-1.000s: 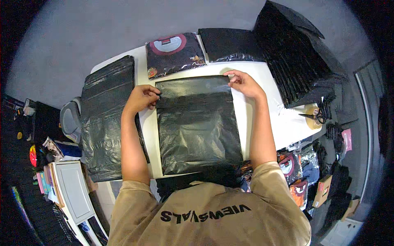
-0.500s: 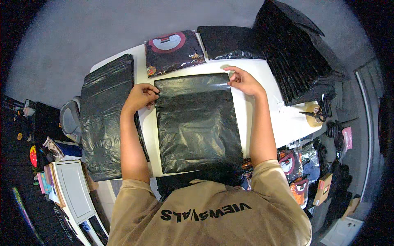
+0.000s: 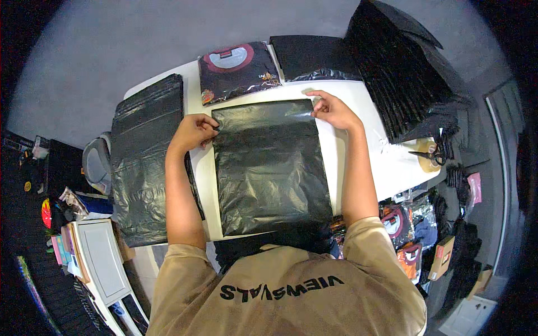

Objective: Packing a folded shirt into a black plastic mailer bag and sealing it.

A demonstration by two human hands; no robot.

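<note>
A flat, glossy black plastic mailing bag (image 3: pixel 272 168) lies on the white table directly before me. My left hand (image 3: pixel 196 133) is closed at its far left corner, the fingertips pinched together on the edge. At the far right corner, my right hand (image 3: pixel 334 113) has its thumb and curled fingers on the edge, while the index finger sticks out past it. Beyond the bag lies a folded dark T-shirt (image 3: pixel 241 73) in clear plastic, with a maroon and pale collar showing.
A pile of black bags (image 3: pixel 147 162) lies at the left of the white table (image 3: pixel 367 168). A black package (image 3: pixel 316 56) and a tall stack of black bags (image 3: pixel 398 73) stand far right. Black scissors (image 3: pixel 440 152) rest on a tape roll (image 3: pixel 427 162). Bagged garments (image 3: pixel 412 260) are lower right.
</note>
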